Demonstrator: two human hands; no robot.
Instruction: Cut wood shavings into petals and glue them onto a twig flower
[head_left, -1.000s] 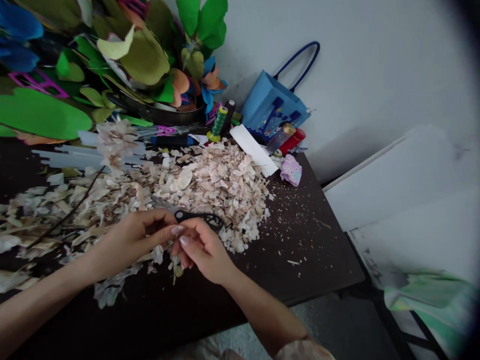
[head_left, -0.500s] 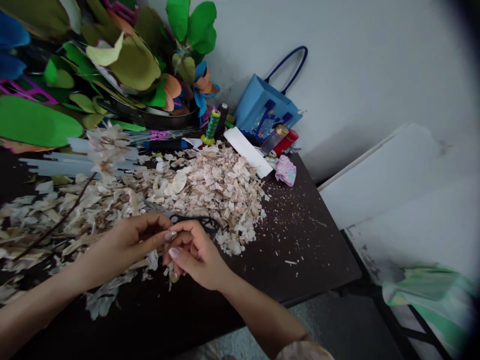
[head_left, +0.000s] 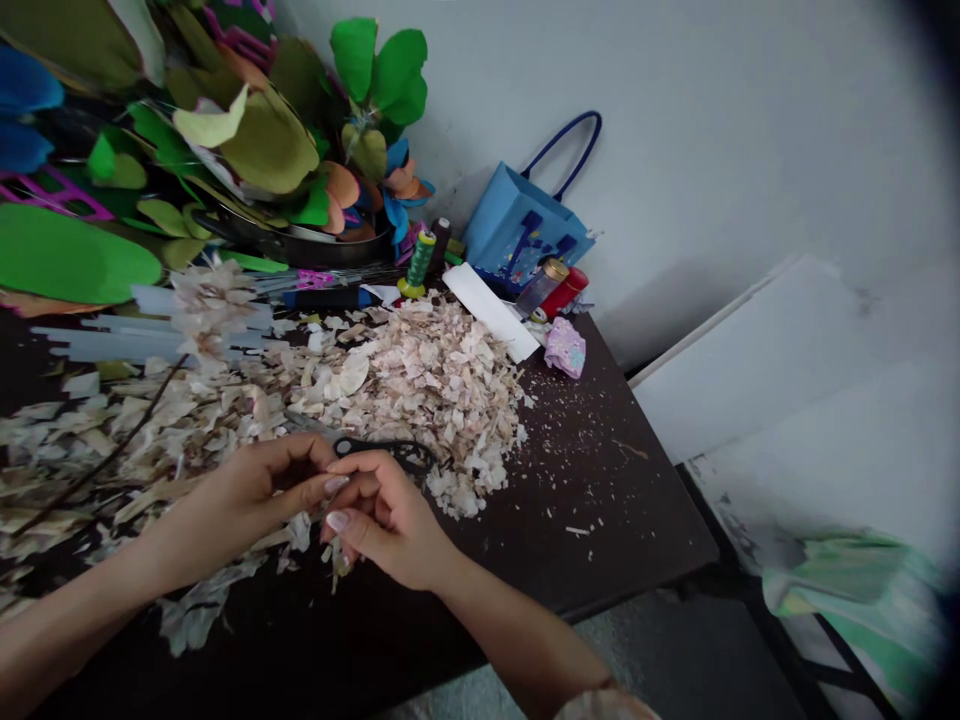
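My left hand (head_left: pixel 247 505) and my right hand (head_left: pixel 394 525) meet fingertip to fingertip over the near edge of a heap of dried, papery petals (head_left: pixel 442 370). Thumb and forefinger of the left hand are pinched together; what lies between them is too small to make out. The fingers of my right hand are curled closed, and a pale papery petal (head_left: pixel 339 562) hangs out below them. Black-handled scissors (head_left: pixel 401 455) lie just beyond the hands, their blades partly covered by petals. At the left, a dark thin stem (head_left: pixel 112 450) carries a pale papery flower (head_left: pixel 214 300).
Behind the heap stand thread spools (head_left: pixel 418 265), a white strip (head_left: pixel 491 312), a blue bag (head_left: pixel 525 220) and a red cylinder (head_left: pixel 566 292). Large foam flowers (head_left: pixel 262 140) fill the back left. Crumbs dot the dark table (head_left: pixel 600 480); its right edge drops to the floor.
The whole view has shifted slightly. My hands stay pinched together in nearly the same spot, with the right fingers slightly lower; nothing has visibly been put down.
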